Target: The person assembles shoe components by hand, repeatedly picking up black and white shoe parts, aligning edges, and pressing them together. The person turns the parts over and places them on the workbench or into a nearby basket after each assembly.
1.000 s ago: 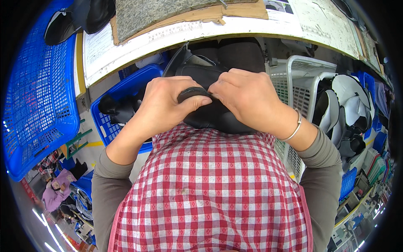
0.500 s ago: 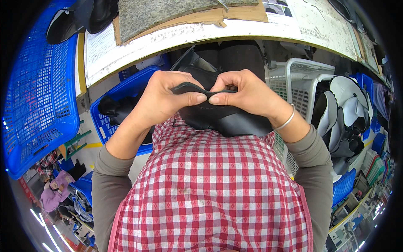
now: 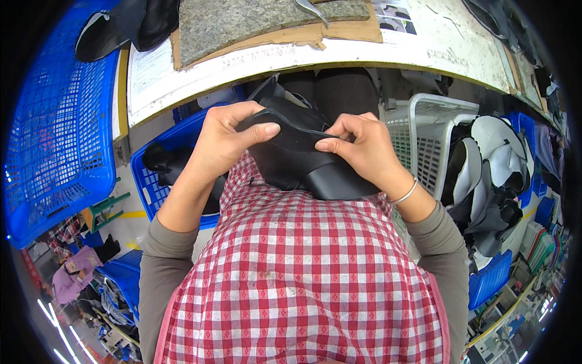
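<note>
A black leather shoe upper (image 3: 291, 155) is held up in front of my checked apron, its stitched edge running between my two hands. My left hand (image 3: 233, 133) pinches that edge on the left, thumb on the near side. On the right, my right hand (image 3: 361, 148) grips the same edge between thumb and bent fingers. The upper's lower part hangs against the apron. Part of its far side rises beyond my hands, and its inside is mostly hidden.
Ahead is a white worktable (image 3: 242, 67) bearing a stone slab (image 3: 267, 27) on cardboard and a curved metal tool (image 3: 312, 12). Blue baskets (image 3: 60, 133) stand left, one low with black pieces. At right, a white basket (image 3: 433, 151) stands beside stacked uppers (image 3: 491, 176). Another person (image 3: 76, 273) sits far left.
My hands have moved apart along the upper's edge, the left going left and up, the right going right. More of the stitched edge now shows between them.
</note>
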Action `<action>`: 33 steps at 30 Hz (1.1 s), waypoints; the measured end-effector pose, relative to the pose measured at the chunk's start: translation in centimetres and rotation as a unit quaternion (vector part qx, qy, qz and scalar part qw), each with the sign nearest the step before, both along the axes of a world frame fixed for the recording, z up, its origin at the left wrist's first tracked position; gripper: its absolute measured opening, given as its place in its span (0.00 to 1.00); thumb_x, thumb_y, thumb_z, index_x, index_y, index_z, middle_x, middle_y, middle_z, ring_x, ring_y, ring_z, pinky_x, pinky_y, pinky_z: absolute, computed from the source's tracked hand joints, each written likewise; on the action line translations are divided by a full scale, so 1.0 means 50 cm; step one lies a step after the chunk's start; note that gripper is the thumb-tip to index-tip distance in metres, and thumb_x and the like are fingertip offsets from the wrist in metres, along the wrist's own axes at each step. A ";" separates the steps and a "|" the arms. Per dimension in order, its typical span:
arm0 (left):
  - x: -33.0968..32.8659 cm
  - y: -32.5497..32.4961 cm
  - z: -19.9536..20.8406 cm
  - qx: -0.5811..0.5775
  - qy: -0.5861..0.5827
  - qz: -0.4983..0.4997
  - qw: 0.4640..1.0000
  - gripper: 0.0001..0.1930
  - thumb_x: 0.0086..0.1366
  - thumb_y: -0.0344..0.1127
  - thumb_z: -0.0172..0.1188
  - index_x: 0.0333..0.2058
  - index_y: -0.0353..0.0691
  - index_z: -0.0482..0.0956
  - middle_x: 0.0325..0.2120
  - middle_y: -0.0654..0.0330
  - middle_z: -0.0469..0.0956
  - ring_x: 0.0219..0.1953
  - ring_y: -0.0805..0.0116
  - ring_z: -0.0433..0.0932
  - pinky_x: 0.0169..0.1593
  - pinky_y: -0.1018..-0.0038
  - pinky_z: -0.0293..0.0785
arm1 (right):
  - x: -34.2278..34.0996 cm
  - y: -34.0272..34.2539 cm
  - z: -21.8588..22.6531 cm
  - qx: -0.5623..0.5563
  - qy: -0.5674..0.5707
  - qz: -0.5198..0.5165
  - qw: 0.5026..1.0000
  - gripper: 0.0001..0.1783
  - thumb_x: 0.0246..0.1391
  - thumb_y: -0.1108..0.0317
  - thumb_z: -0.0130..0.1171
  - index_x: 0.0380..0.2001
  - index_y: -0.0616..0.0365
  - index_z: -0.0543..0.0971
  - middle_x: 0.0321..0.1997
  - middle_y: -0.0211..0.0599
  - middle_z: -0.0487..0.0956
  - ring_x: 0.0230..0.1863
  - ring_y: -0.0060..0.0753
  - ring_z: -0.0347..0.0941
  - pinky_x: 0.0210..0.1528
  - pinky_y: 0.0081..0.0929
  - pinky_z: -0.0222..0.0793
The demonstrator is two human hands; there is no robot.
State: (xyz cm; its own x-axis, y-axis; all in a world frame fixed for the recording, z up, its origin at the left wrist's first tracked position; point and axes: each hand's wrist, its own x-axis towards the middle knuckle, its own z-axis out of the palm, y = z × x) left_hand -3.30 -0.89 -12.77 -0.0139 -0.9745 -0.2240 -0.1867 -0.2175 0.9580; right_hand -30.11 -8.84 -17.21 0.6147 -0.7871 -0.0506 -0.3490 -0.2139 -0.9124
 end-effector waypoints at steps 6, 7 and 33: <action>-0.016 -0.004 0.000 -0.028 0.048 0.058 0.997 0.07 0.65 0.32 0.69 0.35 0.34 0.84 0.30 0.67 0.82 0.35 0.79 0.77 0.42 0.78 0.74 | 0.003 -0.033 0.015 -0.081 0.077 0.008 0.994 0.10 0.54 0.65 0.73 0.29 0.59 0.82 0.30 0.32 0.82 0.34 0.32 0.75 0.42 0.30 0.71; -0.021 -0.002 0.001 -0.070 -0.012 0.011 0.997 0.07 0.63 0.31 0.71 0.33 0.33 0.84 0.29 0.68 0.79 0.34 0.80 0.75 0.41 0.80 0.71 | 0.008 -0.040 0.022 -0.132 0.002 0.026 0.991 0.10 0.51 0.66 0.75 0.35 0.55 0.84 0.36 0.33 0.83 0.41 0.32 0.76 0.42 0.32 0.74; 0.110 -0.110 -0.240 -0.178 0.485 -0.051 0.854 0.12 0.80 0.43 0.45 0.43 0.41 0.72 0.41 0.62 0.74 0.47 0.66 0.72 0.59 0.67 0.66 | 0.096 -0.083 0.035 0.099 -0.297 0.313 0.897 0.15 0.53 0.82 0.64 0.43 0.57 0.80 0.50 0.34 0.77 0.47 0.27 0.74 0.50 0.24 0.73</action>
State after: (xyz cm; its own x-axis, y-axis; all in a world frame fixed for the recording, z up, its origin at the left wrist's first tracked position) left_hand 2.21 -6.39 -24.76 -0.1137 -0.9612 0.2514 0.7330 0.0896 0.6743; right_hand -25.28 -12.97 -15.46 0.8976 -0.2896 0.3324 0.3438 -0.0122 -0.9390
